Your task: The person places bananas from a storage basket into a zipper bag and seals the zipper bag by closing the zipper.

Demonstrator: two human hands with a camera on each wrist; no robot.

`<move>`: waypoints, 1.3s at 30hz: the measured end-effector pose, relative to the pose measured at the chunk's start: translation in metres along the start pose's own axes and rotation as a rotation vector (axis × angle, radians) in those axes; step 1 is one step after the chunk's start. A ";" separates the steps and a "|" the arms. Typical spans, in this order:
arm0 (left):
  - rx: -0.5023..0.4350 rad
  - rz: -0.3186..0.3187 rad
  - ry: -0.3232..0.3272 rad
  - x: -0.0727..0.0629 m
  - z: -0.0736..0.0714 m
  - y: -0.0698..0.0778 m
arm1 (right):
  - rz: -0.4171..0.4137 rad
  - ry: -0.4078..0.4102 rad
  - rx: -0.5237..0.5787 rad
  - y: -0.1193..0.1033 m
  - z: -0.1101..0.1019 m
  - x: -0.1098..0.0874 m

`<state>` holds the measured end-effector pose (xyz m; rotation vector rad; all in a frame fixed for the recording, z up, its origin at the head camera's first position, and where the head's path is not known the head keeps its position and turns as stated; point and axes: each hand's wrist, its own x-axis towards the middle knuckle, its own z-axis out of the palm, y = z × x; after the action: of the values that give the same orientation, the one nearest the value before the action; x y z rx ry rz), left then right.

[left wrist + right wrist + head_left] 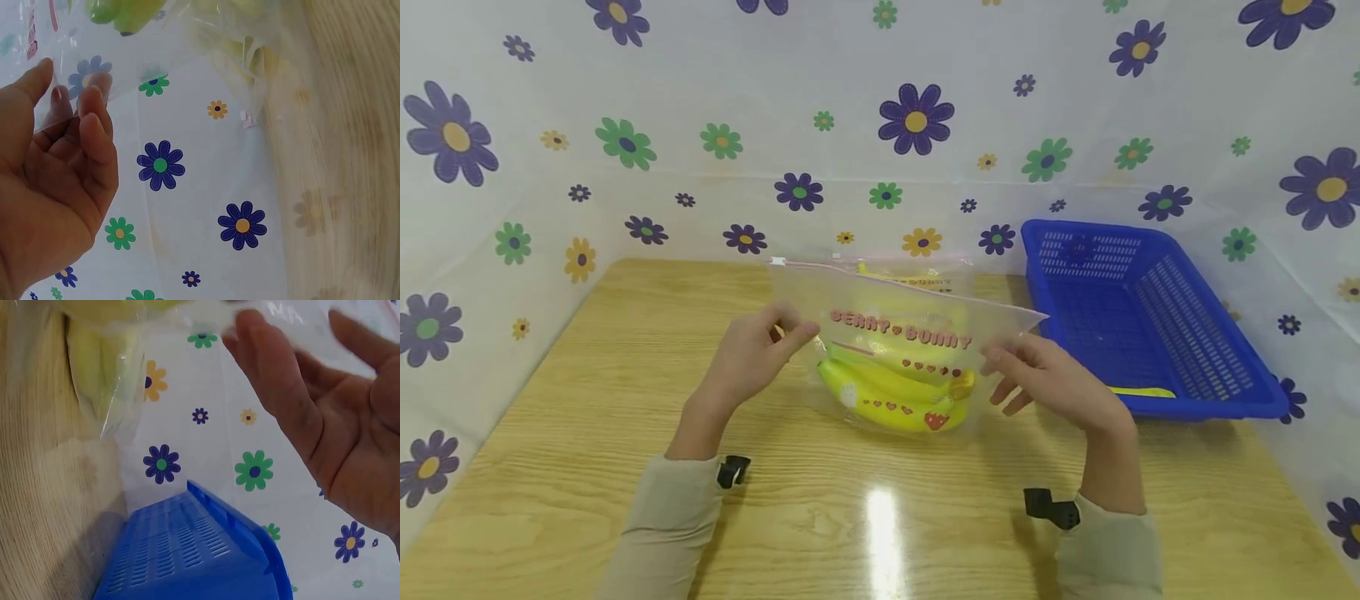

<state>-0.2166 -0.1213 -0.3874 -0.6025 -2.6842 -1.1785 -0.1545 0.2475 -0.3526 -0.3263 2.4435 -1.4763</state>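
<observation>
A clear zipper bag printed "BERRY BUNNY" stands upright on the table, with yellow bananas inside it. Its white slider sits at the top left corner. My left hand pinches the bag's left side between thumb and fingers, below the slider; in the left wrist view the thin film passes between them. On the opposite side, my right hand holds the bag's right edge, thumb in front. A second zipper bag with yellow fruit stands right behind, mostly hidden by the first.
A blue plastic basket with slotted walls stands at the back right, with a yellow item low inside near its front wall. The wooden table ends at a white flower-print sheet behind and at both sides.
</observation>
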 end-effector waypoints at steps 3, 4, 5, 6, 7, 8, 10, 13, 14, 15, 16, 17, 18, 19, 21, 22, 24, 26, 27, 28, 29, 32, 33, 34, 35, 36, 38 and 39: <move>0.024 -0.023 0.046 0.000 -0.001 -0.003 | -0.020 -0.133 -0.022 0.006 -0.001 -0.001; 0.026 -0.029 0.055 0.000 -0.001 -0.004 | -0.030 -0.157 -0.045 0.007 0.000 0.001; 0.027 -0.035 0.060 0.000 -0.001 -0.005 | -0.045 -0.174 -0.070 0.008 0.002 0.003; 0.020 -0.042 0.060 -0.001 -0.002 -0.005 | -0.055 -0.186 -0.099 0.009 0.004 0.005; 0.010 -0.051 0.056 -0.001 -0.002 -0.006 | -0.063 -0.190 -0.129 0.009 0.006 0.007; -0.006 -0.060 0.042 0.000 -0.003 -0.007 | -0.068 -0.190 -0.148 0.009 0.007 0.010; -0.064 -0.076 -0.020 0.002 -0.004 -0.012 | -0.079 -0.185 -0.161 0.010 0.010 0.014; -0.198 -0.115 -0.166 0.005 -0.007 -0.021 | -0.080 -0.173 -0.159 0.010 0.012 0.019; -0.238 -0.129 -0.214 0.006 -0.007 -0.025 | -0.078 -0.166 -0.152 0.011 0.012 0.020; -0.274 -0.140 -0.254 0.006 -0.008 -0.027 | -0.075 -0.155 -0.148 0.011 0.012 0.022; -0.300 -0.152 -0.279 0.006 -0.009 -0.028 | -0.071 -0.142 -0.145 0.012 0.013 0.023; -0.314 -0.155 -0.291 0.006 -0.009 -0.029 | -0.060 -0.122 -0.144 0.012 0.013 0.025; -0.314 -0.156 -0.287 0.006 -0.010 -0.029 | -0.053 -0.101 -0.137 0.013 0.014 0.026; -0.309 -0.157 -0.277 0.005 -0.010 -0.029 | -0.043 -0.075 -0.133 0.013 0.015 0.028; -0.299 -0.169 -0.239 0.004 -0.009 -0.027 | -0.025 -0.023 -0.117 0.014 0.017 0.031; -0.295 -0.185 -0.215 0.004 -0.008 -0.027 | -0.015 0.002 -0.108 0.014 0.018 0.032; -0.284 -0.228 -0.167 0.004 -0.007 -0.025 | 0.001 0.050 -0.085 0.014 0.021 0.035; -0.285 -0.280 -0.121 0.004 -0.006 -0.024 | 0.023 0.090 -0.052 0.014 0.025 0.038; -0.288 -0.303 -0.097 0.004 -0.006 -0.023 | 0.033 0.111 -0.035 0.014 0.028 0.039; -0.296 -0.322 -0.073 0.004 -0.005 -0.023 | 0.046 0.131 -0.013 0.013 0.030 0.041; -0.297 -0.337 -0.047 0.004 -0.005 -0.022 | 0.053 0.151 0.012 0.013 0.033 0.042; -0.306 -0.360 0.037 0.005 -0.003 -0.021 | 0.071 0.216 0.097 0.010 0.044 0.047; -0.305 -0.361 0.069 0.005 -0.003 -0.020 | 0.076 0.232 0.120 0.009 0.048 0.048; -0.305 -0.365 0.105 0.005 -0.002 -0.020 | 0.080 0.244 0.145 0.009 0.052 0.050; -0.294 -0.365 0.145 0.006 -0.002 -0.019 | 0.081 0.254 0.169 0.008 0.056 0.051; -0.287 -0.366 0.186 0.005 -0.001 -0.019 | 0.084 0.265 0.188 0.008 0.060 0.052; -0.259 -0.363 0.264 0.005 -0.001 -0.019 | 0.090 0.285 0.210 0.008 0.068 0.054; -0.234 -0.357 0.298 0.004 0.000 -0.020 | 0.091 0.301 0.213 0.008 0.071 0.056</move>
<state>-0.2282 -0.1324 -0.3993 0.0383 -2.4769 -1.5440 -0.1829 0.1741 -0.3976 0.0552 2.4470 -1.8383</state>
